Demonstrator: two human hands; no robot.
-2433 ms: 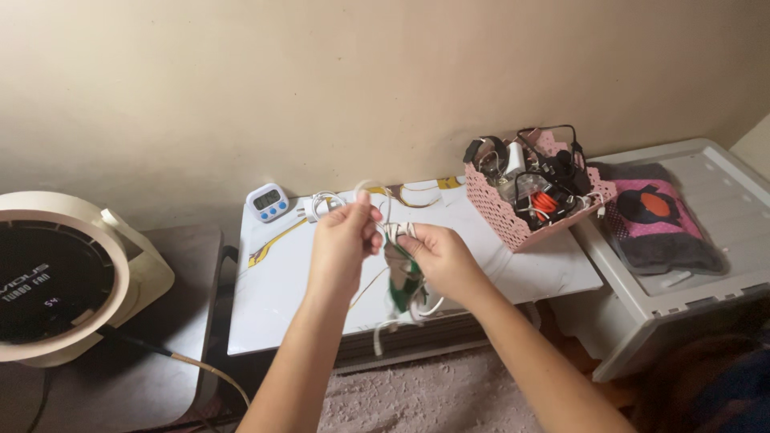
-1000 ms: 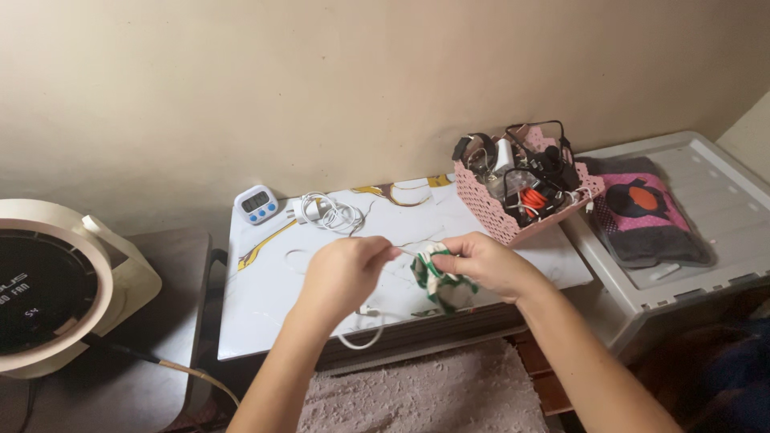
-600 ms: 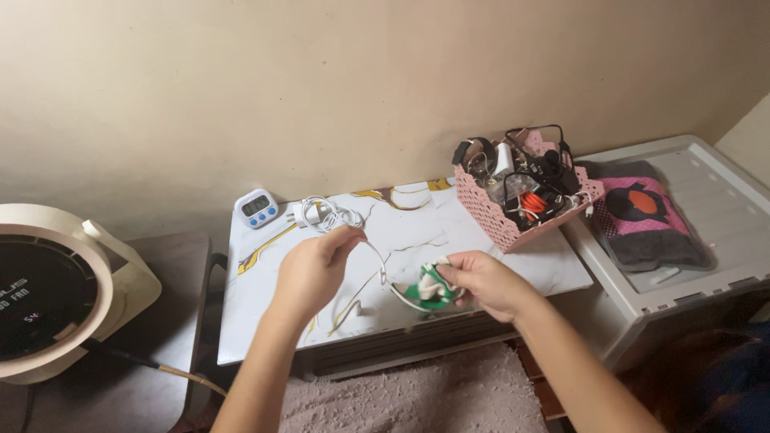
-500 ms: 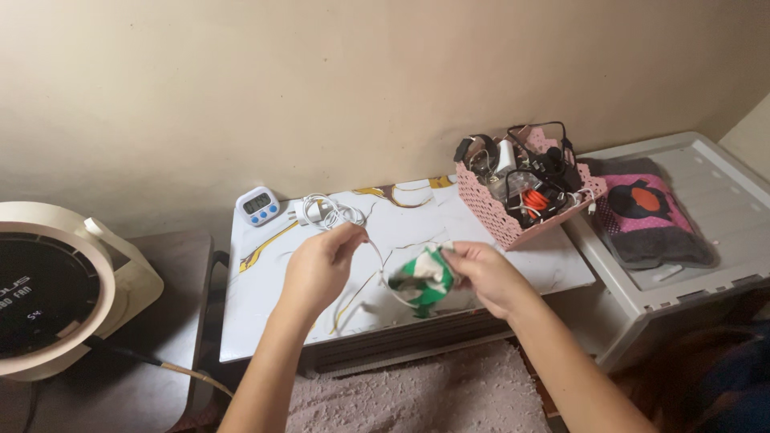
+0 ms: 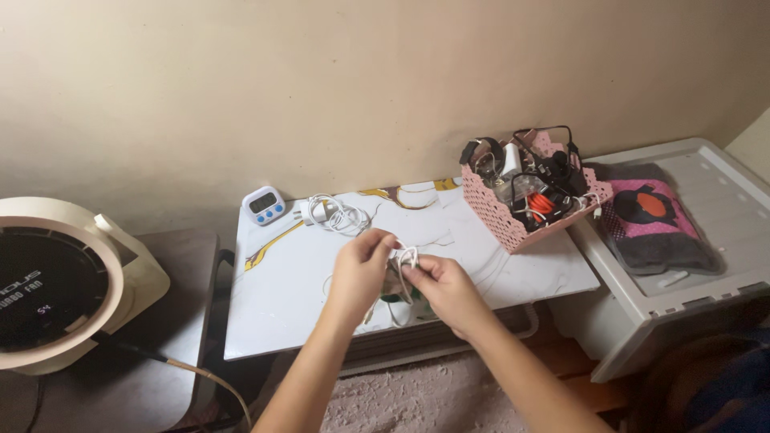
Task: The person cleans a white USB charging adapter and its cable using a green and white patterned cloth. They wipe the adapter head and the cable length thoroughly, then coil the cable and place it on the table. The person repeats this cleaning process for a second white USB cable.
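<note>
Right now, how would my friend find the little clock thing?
Look at the white marble-patterned table against the wall. At its back left corner, left of a coiled white charger, stands the timer. It is the only small white box with a grey screen and blue buttons.

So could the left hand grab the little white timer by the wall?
Probably yes: the timer stands alone on the table, nothing before it. But the left hand now pinches the white cable.

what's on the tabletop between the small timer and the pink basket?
In the head view, a coiled white charger cable lies right beside the timer; from there to the pink basket the marble-patterned tabletop is bare.
</note>
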